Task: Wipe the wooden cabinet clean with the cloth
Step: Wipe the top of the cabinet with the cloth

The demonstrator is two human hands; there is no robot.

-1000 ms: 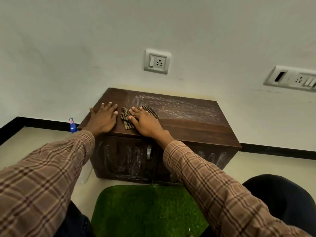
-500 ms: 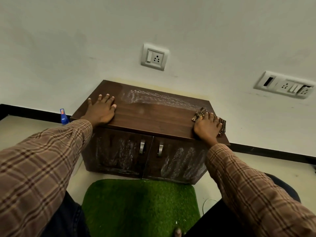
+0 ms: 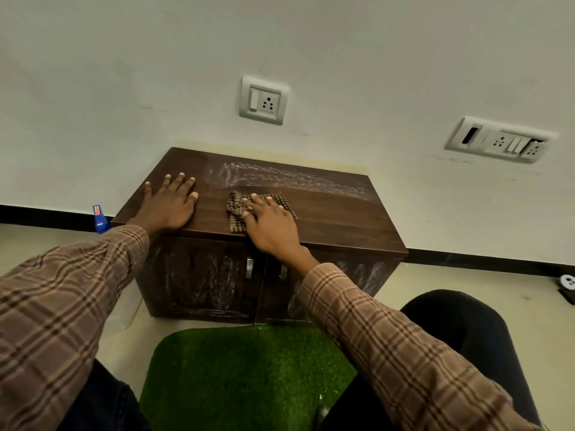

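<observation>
While the right hand (image 3: 270,223) lies flat with its fingers straight, it presses the checked cloth (image 3: 238,208) onto the top of the wooden cabinet (image 3: 342,219); the grip is apart, not curled round the fabric. The cloth sits near the middle of the top panel, close to the front edge, bunched at its left side and partly covered by the fingers. The left hand (image 3: 169,203) rests palm-down on the left end of the same panel, fingers spread and straight, holding nothing, and lies apart from the cloth.

A whitish residue band (image 3: 289,177) runs along the rear part of the top, behind the cloth. Similar whitish streaks show on the 2 front doors, which carry 2 metal handles (image 3: 250,268) near the centre seam. Both forearms wear brown checked sleeves (image 3: 77,290).

The cabinet stands on the floor against a pale wall. A green turf mat (image 3: 245,377) lies in front of it. A blue-capped bottle (image 3: 99,217) stands on the floor left of the cabinet. A single wall socket (image 3: 264,100) is mounted above the cabinet, and a wider switch panel (image 3: 499,140) is mounted to the right.
</observation>
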